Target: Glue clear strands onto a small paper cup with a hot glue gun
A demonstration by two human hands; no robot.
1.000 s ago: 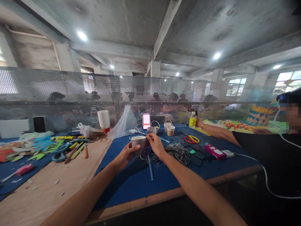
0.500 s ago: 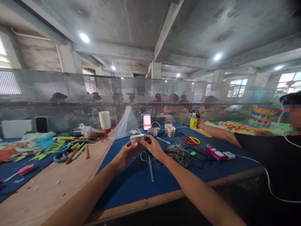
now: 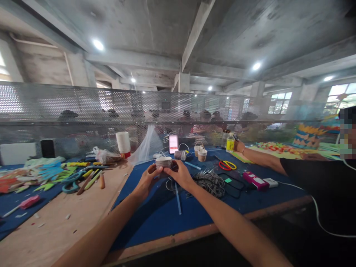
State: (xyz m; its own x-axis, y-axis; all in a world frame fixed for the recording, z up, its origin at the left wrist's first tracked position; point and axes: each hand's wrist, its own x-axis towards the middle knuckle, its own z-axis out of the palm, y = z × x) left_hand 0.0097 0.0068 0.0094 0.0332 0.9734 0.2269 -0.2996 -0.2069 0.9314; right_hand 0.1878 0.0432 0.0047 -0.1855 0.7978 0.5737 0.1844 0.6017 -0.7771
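Between my two hands is a small paper cup (image 3: 163,162) with a white rim, its side wrapped in greyish cord. The fingers of my left hand (image 3: 147,181) hold it from the left and below. My right hand (image 3: 180,174) grips its right side, thumb near the bottom edge. Just beyond lies another cord-wrapped cup (image 3: 180,155) on its side. A tangle of grey cord (image 3: 211,184) rests right of my right wrist. Below the hands, a bluish glue stick (image 3: 178,200) lies on the blue mat (image 3: 150,222).
Right of the cord lie yellow-and-red scissors (image 3: 227,165) and a magenta box (image 3: 255,181). Two small cups with handles (image 3: 202,155) stand behind, near a lit phone (image 3: 173,144). A co-worker's hand (image 3: 238,145) is by a yellow-labelled bottle (image 3: 230,143). Stacked paper cups (image 3: 122,142) and tools (image 3: 91,178) are left.
The cup in my hands has tilted so more of its wrapped side shows. At the right, the co-worker's hand and the yellow-labelled bottle have shifted slightly, and a dark-capped jar shows more clearly.
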